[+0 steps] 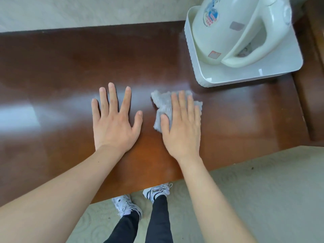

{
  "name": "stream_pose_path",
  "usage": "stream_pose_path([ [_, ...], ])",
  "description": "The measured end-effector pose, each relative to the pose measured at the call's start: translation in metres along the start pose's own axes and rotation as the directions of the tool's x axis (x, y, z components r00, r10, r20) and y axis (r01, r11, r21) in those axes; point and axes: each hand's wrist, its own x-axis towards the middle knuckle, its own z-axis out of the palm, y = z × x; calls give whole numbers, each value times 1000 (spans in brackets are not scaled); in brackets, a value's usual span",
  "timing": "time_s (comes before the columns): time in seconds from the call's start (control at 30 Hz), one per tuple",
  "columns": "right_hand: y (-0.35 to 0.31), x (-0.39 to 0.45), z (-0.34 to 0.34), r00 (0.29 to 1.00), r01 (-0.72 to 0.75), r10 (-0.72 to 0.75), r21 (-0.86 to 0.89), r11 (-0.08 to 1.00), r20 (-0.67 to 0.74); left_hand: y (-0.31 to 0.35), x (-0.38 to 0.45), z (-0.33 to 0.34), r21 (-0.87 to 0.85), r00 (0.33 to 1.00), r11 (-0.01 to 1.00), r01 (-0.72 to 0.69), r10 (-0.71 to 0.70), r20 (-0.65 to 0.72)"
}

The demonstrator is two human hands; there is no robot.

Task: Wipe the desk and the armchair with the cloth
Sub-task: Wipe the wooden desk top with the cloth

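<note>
On the brown wooden desk point(52, 71), both hands lie flat, palms down. Left hand point(114, 123) rests w/ fingers straight & spread wide, touching bare wood, holding nothing. Right hand point(182, 127) sits just beside it, fingers straight & close together, pressing a small grey cloth point(162, 104) onto the desktop — not curled round it, just flat on top. Cloth is crumpled, sticks out past the fingertips and to the thumb side; rest is hidden under the palm.

Back right corner of the desk: a white tray point(273, 67) w/ ribbed sides, and in it a cream electric kettle point(233, 28), handle toward the camera, stickers on the body. Tray is near the cloth but apart from it. Desk surface is glossy, w/ a pale glare patch at left.

Below the desk's front edge — pale patterned carpet point(263, 199), two white sneakers point(126, 206) & dark trousers. Light wall runs behind the desk. The armchair can't be made out from this view.
</note>
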Motion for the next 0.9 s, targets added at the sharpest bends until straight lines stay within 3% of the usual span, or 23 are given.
stream_pose_path([
  [0.1,7,-68,6,999,-8,9,-25,1000,44,-1,0,-1,-8,1000,1000,4,-3,14],
  [0.2,14,-64,5,997,21,-18,-38,999,78,0,2,-2,-1,1000,1000,11,-11,28],
  [0.4,0,71,-10,971,207,-198,-56,977,132,1,2,-1,27,1000,1000,10,-11,22],
  [0.63,-48,195,-11,991,118,-116,-29,993,68,-1,1,1,28,1000,1000,9,-9,-4],
  [0.9,-32,125,-8,976,216,-215,-36,976,33,-1,-1,1,2,1000,1000,8,-8,6],
])
